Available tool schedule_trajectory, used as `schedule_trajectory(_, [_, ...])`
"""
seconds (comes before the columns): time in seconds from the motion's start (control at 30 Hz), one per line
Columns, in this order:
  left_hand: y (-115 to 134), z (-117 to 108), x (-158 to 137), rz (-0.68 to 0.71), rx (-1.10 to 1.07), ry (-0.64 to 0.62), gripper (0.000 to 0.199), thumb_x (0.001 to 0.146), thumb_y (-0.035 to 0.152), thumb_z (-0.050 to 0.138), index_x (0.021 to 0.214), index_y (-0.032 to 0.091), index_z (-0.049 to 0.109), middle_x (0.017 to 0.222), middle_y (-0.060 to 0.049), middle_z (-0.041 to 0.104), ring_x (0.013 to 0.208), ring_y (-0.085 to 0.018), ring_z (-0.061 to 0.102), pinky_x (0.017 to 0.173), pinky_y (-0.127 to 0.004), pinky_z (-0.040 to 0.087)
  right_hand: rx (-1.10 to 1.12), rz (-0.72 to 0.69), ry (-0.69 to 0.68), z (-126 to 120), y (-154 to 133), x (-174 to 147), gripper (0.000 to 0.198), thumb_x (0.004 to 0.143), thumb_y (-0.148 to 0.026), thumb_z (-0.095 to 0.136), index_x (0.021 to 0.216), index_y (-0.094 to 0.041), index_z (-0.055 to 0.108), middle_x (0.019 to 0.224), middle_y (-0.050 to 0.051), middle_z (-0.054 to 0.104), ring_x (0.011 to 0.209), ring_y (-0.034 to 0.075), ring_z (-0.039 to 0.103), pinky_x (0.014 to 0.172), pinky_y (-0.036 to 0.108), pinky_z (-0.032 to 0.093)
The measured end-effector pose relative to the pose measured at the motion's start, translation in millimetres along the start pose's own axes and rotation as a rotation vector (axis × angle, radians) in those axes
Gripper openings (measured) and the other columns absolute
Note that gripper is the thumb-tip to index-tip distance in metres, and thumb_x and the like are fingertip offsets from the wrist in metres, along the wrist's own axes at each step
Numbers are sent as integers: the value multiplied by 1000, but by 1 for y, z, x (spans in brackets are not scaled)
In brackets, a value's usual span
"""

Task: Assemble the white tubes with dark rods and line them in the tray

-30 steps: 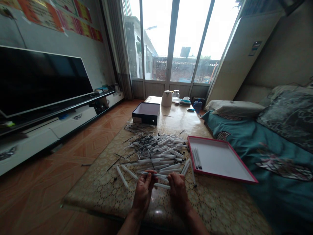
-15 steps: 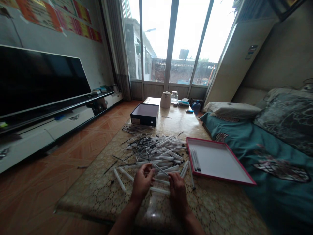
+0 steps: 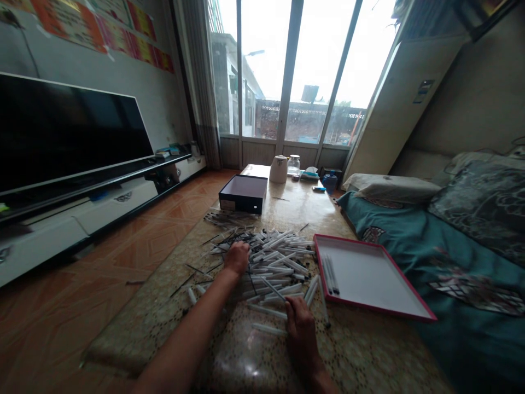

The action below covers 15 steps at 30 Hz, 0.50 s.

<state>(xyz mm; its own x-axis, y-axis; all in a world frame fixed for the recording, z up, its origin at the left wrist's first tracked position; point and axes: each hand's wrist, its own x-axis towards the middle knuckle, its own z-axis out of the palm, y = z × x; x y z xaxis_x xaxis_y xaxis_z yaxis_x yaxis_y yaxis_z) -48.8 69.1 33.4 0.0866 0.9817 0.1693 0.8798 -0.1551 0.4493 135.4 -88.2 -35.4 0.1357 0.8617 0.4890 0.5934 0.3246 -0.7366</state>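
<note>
My right hand (image 3: 301, 320), at the near side of the table, is closed round one end of a slim pen tube (image 3: 273, 288), which points up and to the left. My left hand (image 3: 237, 258) reaches over the left part of a heap of white pen barrels (image 3: 270, 262) and dark, thin refills (image 3: 223, 239). Its fingers are curled down among these pieces, and whatever they grip is hidden. Several pens (image 3: 330, 273) lie side by side along the left edge of a shallow red-rimmed box lid (image 3: 381, 279), to the right of the heap.
A dark open box (image 3: 241, 205) stands beyond the heap. Farther back are a pale kettle (image 3: 279, 169), a glass jar (image 3: 293, 164) and a tissue pack (image 3: 309, 173). A sofa with a teal cover (image 3: 389, 224) runs along the table's right side.
My left hand has left the pen tube and moved forward and left onto the heap. My right hand stays near the same spot, still with the tube.
</note>
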Motion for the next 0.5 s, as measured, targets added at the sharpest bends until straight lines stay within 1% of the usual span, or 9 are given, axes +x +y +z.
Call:
schedule_trajectory(0.13, [3,0,4,-48,2,-51,9,74,10,62,73,17,68,91,-12,66,98,-25,58,85,-33,41,-5,1,-16,0,0,0,28,96,-33,34,92,-23,59,84,5,61,80,19,59,71,31,46])
schedule_trajectory(0.27, [7,-2,5,-93,-93,-48,10,72,10,63,65,17,64,88,-11,66,99,-25,58,86,-34,41,-16,6,-3,0,0,-1,26,96,-32,36,92,-22,59,84,5,61,80,19,59,72,31,46])
schedule_trajectory(0.4, [8,-4,1,-122,-298,43,11,73,12,62,63,18,59,86,-10,65,102,-25,55,89,-36,40,-14,-11,33,0,-1,0,25,95,-31,37,91,-22,60,83,5,62,78,19,60,70,30,47])
schedule_trajectory(0.5, [8,-8,-10,-145,-517,146,3,78,18,59,74,18,58,87,-9,65,96,-23,58,86,-35,43,2,-18,62,0,-1,0,25,95,-30,37,93,-22,61,83,5,63,78,18,61,69,29,48])
